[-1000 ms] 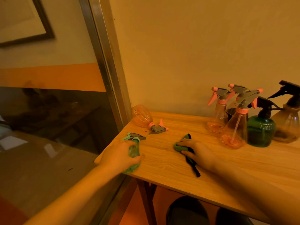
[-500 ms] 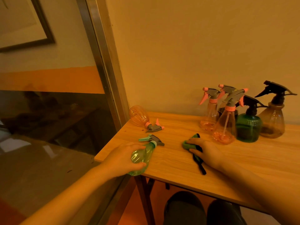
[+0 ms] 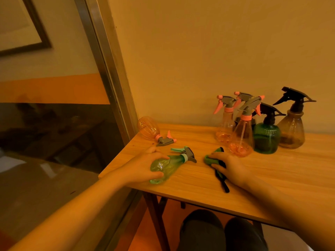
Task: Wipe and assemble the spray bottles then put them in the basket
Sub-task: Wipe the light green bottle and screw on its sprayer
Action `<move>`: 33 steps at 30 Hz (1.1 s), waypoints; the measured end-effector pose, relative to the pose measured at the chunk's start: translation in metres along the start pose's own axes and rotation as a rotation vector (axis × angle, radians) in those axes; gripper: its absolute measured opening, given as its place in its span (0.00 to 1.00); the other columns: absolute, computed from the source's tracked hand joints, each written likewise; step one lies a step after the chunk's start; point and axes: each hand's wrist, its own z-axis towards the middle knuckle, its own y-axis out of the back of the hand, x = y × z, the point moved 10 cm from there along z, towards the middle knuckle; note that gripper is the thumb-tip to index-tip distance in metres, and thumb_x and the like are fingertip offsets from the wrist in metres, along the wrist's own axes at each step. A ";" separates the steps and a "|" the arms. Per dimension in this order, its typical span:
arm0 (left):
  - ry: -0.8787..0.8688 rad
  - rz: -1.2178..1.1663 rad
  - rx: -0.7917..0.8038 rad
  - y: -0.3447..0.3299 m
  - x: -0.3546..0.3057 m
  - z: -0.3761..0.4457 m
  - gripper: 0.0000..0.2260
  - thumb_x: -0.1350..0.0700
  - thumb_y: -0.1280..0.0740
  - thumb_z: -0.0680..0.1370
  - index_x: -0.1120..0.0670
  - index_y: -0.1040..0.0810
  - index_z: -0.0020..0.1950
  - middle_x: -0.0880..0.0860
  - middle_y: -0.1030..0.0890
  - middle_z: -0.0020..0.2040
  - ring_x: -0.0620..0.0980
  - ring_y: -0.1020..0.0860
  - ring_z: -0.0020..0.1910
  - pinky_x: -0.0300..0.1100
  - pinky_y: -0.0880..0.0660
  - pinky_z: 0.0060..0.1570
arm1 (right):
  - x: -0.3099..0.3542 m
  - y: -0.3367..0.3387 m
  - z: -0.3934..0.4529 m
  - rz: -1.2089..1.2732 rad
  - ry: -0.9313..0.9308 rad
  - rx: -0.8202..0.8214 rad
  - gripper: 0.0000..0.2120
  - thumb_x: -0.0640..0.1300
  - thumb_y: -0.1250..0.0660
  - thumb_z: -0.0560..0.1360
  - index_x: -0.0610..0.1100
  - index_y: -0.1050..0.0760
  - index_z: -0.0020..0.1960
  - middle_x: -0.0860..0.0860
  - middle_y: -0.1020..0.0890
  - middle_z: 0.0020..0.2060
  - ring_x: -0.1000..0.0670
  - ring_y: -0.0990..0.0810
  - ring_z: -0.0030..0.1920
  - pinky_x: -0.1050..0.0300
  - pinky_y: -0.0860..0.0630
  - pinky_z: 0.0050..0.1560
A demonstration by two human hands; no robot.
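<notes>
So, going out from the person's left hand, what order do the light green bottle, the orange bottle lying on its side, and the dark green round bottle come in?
1. Light green plastic spray bottle: lying on the table, held in the left hand.
2. Orange clear bottle lying on its side: behind the hand, at the table's far left corner.
3. Dark green round bottle: upright, far right, among the standing group.
</notes>
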 end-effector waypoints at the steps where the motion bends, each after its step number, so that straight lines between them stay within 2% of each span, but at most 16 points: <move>1: 0.000 0.029 -0.006 0.000 -0.001 0.002 0.25 0.47 0.30 0.74 0.41 0.33 0.70 0.42 0.35 0.65 0.42 0.35 0.65 0.41 0.33 0.64 | 0.000 0.000 0.000 0.000 0.000 0.002 0.18 0.44 0.32 0.76 0.49 0.26 0.65 0.52 0.22 0.61 0.54 0.25 0.59 0.64 0.33 0.59; 4: 0.055 0.089 -0.049 0.001 0.006 0.008 0.26 0.49 0.32 0.75 0.41 0.36 0.72 0.46 0.42 0.74 0.48 0.42 0.72 0.46 0.37 0.70 | 0.001 0.001 0.000 -0.003 0.010 0.002 0.18 0.44 0.33 0.76 0.50 0.26 0.65 0.52 0.22 0.61 0.54 0.25 0.59 0.63 0.32 0.60; 6: 0.107 0.097 -0.097 0.001 0.013 0.010 0.26 0.51 0.33 0.75 0.41 0.36 0.72 0.48 0.44 0.75 0.51 0.43 0.74 0.47 0.37 0.70 | 0.001 0.000 0.000 -0.007 0.015 -0.001 0.18 0.45 0.33 0.76 0.50 0.26 0.65 0.52 0.22 0.61 0.54 0.25 0.60 0.62 0.32 0.60; 9: 0.194 0.105 -0.154 0.000 0.016 0.013 0.25 0.47 0.34 0.76 0.42 0.36 0.72 0.50 0.43 0.75 0.53 0.42 0.73 0.48 0.36 0.69 | 0.002 0.000 0.000 -0.024 0.026 0.005 0.18 0.45 0.33 0.76 0.50 0.27 0.65 0.52 0.22 0.61 0.54 0.25 0.60 0.62 0.33 0.61; 12: 0.217 0.131 -0.180 -0.001 0.014 0.016 0.27 0.46 0.30 0.73 0.43 0.35 0.70 0.50 0.38 0.72 0.53 0.38 0.71 0.48 0.33 0.67 | 0.002 0.004 -0.002 0.002 0.035 -0.030 0.17 0.43 0.34 0.77 0.48 0.26 0.65 0.52 0.23 0.60 0.54 0.26 0.60 0.65 0.34 0.60; 18: 0.072 0.017 -0.089 -0.002 0.007 0.030 0.23 0.56 0.27 0.72 0.43 0.31 0.64 0.46 0.37 0.67 0.47 0.34 0.66 0.43 0.31 0.65 | -0.009 0.031 -0.011 0.142 -0.012 -0.234 0.18 0.40 0.35 0.77 0.47 0.27 0.66 0.57 0.27 0.58 0.59 0.31 0.60 0.67 0.37 0.61; 22: 0.002 -0.043 -0.065 -0.004 0.005 0.046 0.22 0.58 0.27 0.72 0.44 0.29 0.62 0.44 0.38 0.69 0.45 0.39 0.70 0.40 0.37 0.67 | -0.014 0.042 -0.013 0.180 -0.031 -0.303 0.18 0.40 0.34 0.76 0.50 0.27 0.65 0.59 0.27 0.58 0.60 0.30 0.60 0.78 0.38 0.56; 27: -0.108 -0.091 -0.063 -0.001 -0.005 0.066 0.22 0.61 0.26 0.70 0.45 0.27 0.60 0.43 0.37 0.69 0.40 0.43 0.69 0.37 0.42 0.68 | -0.009 0.043 -0.003 0.187 -0.038 -0.300 0.19 0.41 0.35 0.77 0.51 0.28 0.66 0.60 0.29 0.60 0.62 0.32 0.61 0.68 0.37 0.62; 30: -0.132 -0.090 -0.057 -0.004 -0.004 0.077 0.23 0.59 0.25 0.69 0.43 0.26 0.60 0.44 0.36 0.71 0.43 0.42 0.72 0.42 0.42 0.71 | -0.001 0.037 0.012 0.147 -0.003 -0.254 0.19 0.42 0.36 0.78 0.50 0.29 0.67 0.56 0.27 0.63 0.59 0.32 0.64 0.63 0.37 0.65; 33: -0.126 -0.100 -0.052 -0.005 -0.004 0.083 0.22 0.58 0.26 0.70 0.42 0.26 0.60 0.45 0.37 0.72 0.44 0.43 0.72 0.46 0.41 0.73 | 0.003 0.026 0.027 0.090 0.038 -0.188 0.18 0.45 0.37 0.78 0.50 0.28 0.67 0.54 0.28 0.67 0.55 0.31 0.67 0.64 0.38 0.66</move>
